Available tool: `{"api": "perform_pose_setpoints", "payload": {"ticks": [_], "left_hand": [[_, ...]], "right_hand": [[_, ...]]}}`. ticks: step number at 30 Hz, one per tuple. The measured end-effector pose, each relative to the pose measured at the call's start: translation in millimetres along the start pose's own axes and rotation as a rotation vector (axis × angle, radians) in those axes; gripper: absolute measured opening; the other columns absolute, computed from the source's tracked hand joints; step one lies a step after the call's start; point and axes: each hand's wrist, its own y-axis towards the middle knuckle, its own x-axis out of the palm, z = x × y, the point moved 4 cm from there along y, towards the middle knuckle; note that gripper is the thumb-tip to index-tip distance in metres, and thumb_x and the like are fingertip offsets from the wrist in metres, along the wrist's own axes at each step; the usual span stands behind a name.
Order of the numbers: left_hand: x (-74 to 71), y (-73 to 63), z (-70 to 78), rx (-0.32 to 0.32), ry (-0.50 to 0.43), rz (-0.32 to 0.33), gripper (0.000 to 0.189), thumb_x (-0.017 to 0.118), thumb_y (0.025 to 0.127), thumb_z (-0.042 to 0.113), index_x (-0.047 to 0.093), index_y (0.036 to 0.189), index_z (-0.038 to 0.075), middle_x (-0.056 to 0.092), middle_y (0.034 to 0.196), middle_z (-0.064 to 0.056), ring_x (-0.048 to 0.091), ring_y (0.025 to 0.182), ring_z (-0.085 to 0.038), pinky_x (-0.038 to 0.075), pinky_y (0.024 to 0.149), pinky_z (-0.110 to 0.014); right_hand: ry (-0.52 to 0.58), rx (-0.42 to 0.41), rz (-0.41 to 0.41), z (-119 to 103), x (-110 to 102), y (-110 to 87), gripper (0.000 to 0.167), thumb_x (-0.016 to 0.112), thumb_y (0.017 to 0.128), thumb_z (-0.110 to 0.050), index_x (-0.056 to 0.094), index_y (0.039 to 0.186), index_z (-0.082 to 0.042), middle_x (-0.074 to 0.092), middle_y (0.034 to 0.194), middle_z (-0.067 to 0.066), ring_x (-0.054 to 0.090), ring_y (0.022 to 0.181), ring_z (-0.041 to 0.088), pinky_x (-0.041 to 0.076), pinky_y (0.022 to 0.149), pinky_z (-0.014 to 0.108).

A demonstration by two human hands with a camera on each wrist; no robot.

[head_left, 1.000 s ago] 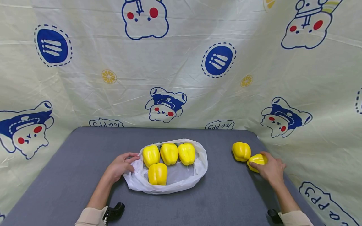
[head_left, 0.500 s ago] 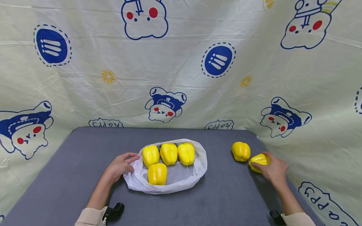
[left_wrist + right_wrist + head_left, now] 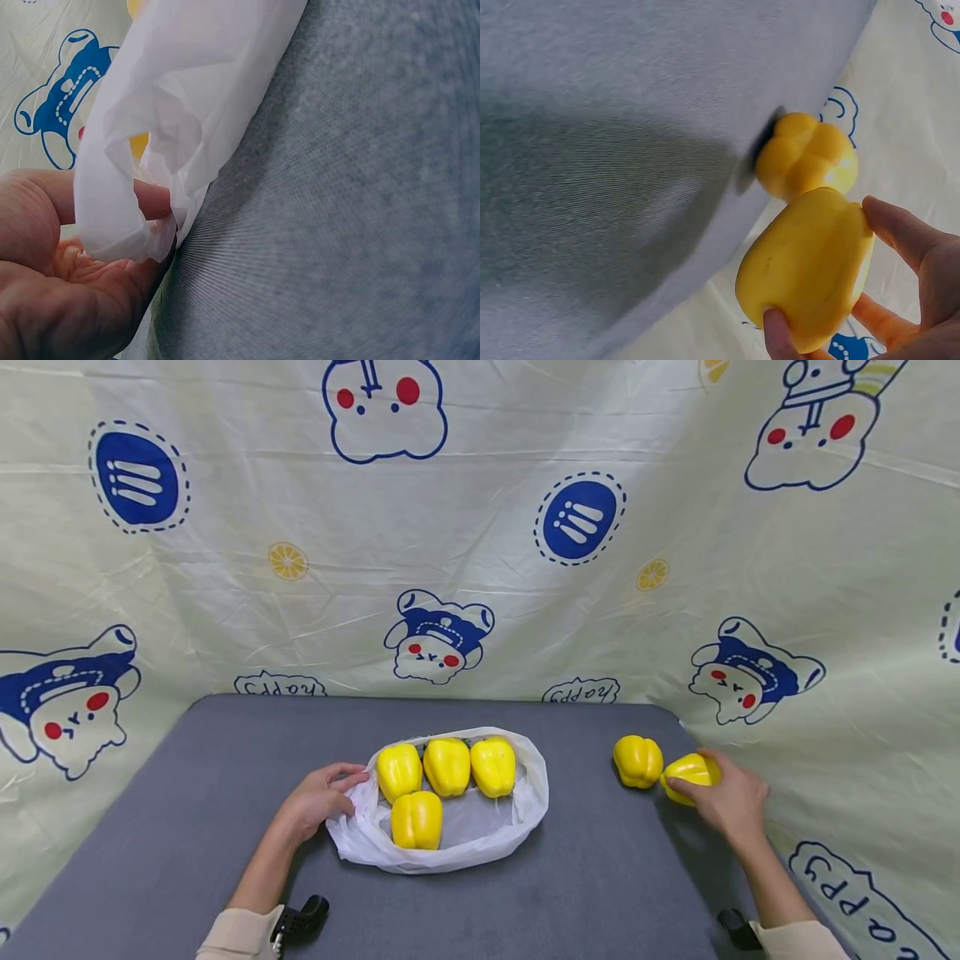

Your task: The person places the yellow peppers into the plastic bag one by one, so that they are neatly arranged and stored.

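Note:
My right hand (image 3: pixel 733 799) grips a yellow bell pepper (image 3: pixel 810 262) between thumb and fingers, at the right side of the table. It looks raised a little off the cloth in the right wrist view. Another yellow bell pepper (image 3: pixel 637 762) sits on the table just left of it. On the left, my left hand (image 3: pixel 318 802) holds the side of a white plastic bag (image 3: pixel 480 853); in the left wrist view a loop of the bag (image 3: pixel 112 202) hangs round a digit. Several yellow bell peppers (image 3: pixel 417 820) rest inside the wide-spread bag, three along the back and one in front.
Dark grey cloth covers the table (image 3: pixel 585 877). A pale curtain (image 3: pixel 480 535) with printed cartoon figures hangs behind and along the sides, close to the table's right edge. Black wrist devices (image 3: pixel 303 920) are worn on both arms.
My right hand has moved slightly right and then up with the bell pepper in its grip. The left hand, the bag and the other peppers have stayed in place.

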Motion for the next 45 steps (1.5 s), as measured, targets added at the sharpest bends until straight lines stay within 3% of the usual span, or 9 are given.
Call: {"api": "perform_pose_setpoints", "payload": {"ticks": [5,13,18,25,31,45], "left_hand": [[0.1,0.2,0.2,-0.001,0.003,0.001,0.069,0.061,0.074,-0.017,0.053,0.14,-0.001,0.059,0.143,-0.02,0.041,0.146,-0.041,0.053,0.095,-0.036],[-0.1,0.4,0.9,0.001,-0.004,0.0,0.069,0.061,0.073,-0.017,0.053,0.14,-0.001,0.058,0.144,-0.021,0.04,0.146,-0.041,0.052,0.085,-0.028],[-0.3,0.8,0.9,-0.002,0.0,0.003,0.069,0.061,0.073,-0.017,0.053,0.14,-0.001,0.059,0.143,-0.02,0.04,0.146,-0.041,0.052,0.089,-0.031],[0.5,0.4,0.8,-0.005,-0.003,0.001,0.069,0.061,0.074,-0.018,0.053,0.14,-0.001,0.059,0.143,-0.02,0.041,0.145,-0.041,0.051,0.092,-0.032],[1.5,0.9,0.0,-0.007,-0.001,0.006,0.068,0.062,0.074,-0.017,0.054,0.14,0.0,0.06,0.143,-0.02,0.042,0.145,-0.041,0.052,0.097,-0.038],[0.0,0.2,0.3,-0.007,0.005,0.012,0.068,0.061,0.075,-0.017,0.054,0.141,0.0,0.06,0.143,-0.019,0.042,0.145,-0.04,0.046,0.107,-0.048]], "right_hand": [[0.019,0.011,0.001,-10.7,-3.0,-0.3,0.078,0.075,0.086,-0.04,0.045,0.144,0.004,0.048,0.134,0.037,0.036,0.116,0.054,0.022,0.095,0.062],[0.017,-0.083,0.042,-29.5,-7.2,-1.0,0.076,0.077,0.084,-0.04,0.05,0.142,0.003,0.054,0.13,0.035,0.042,0.108,0.05,0.023,0.091,0.059],[0.023,-0.149,0.053,-44.4,-10.1,-3.6,0.073,0.079,0.082,-0.038,0.054,0.138,0.002,0.057,0.127,0.035,0.044,0.109,0.051,0.024,0.092,0.061],[0.054,-0.171,-0.006,-63.1,-7.5,-7.6,0.072,0.078,0.084,-0.038,0.054,0.14,-0.001,0.054,0.135,0.034,0.04,0.118,0.053,0.024,0.095,0.064],[0.071,-0.205,-0.024,-81.0,-6.0,-11.1,0.069,0.079,0.084,-0.034,0.054,0.139,-0.002,0.056,0.131,0.034,0.039,0.119,0.053,0.025,0.097,0.065],[0.097,-0.304,-0.061,-131.2,0.8,-21.2,0.068,0.08,0.083,-0.034,0.055,0.141,-0.007,0.062,0.124,0.026,0.043,0.114,0.043,0.032,0.083,0.05]]}}
